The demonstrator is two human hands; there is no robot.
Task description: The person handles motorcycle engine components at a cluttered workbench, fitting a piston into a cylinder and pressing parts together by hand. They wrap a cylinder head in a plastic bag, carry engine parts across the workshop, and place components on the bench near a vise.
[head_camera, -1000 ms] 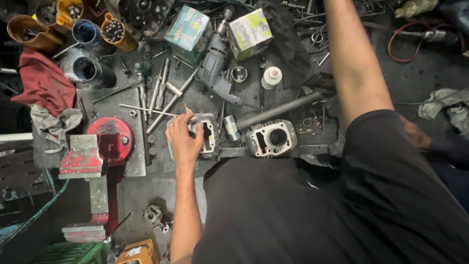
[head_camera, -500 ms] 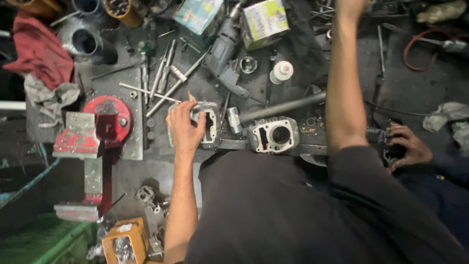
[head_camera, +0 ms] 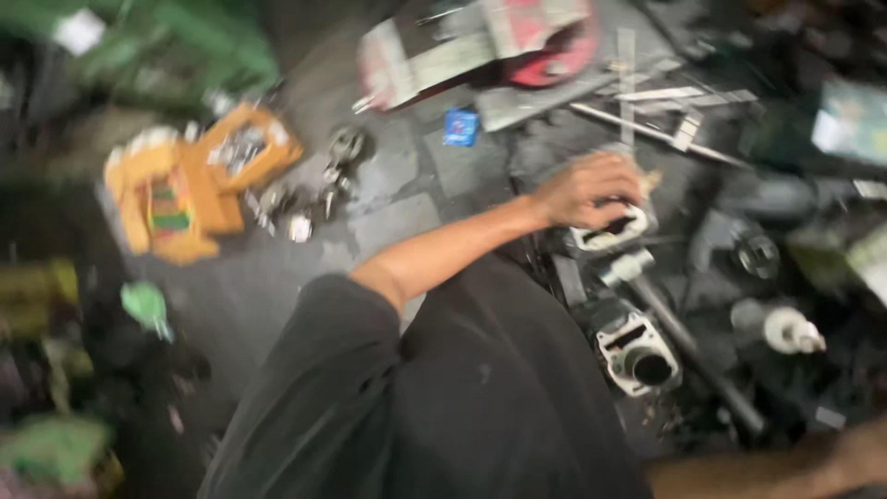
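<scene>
A left hand (head_camera: pixel 591 189) closes over a pale metal engine part (head_camera: pixel 610 231) on the cluttered counter (head_camera: pixel 397 185), just beside a second engine cylinder (head_camera: pixel 637 346). The right hand's grip cannot be told.

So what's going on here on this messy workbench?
A person in a dark shirt leans over a cluttered, grimy work surface. Their left hand rests on a pale metal engine part with a rectangular opening. A second grey metal engine cylinder with a round bore lies apart, nearer the body. The right hand is out of view; only the forearm shows. An orange cardboard box sits to the side. The picture is blurred.
</scene>
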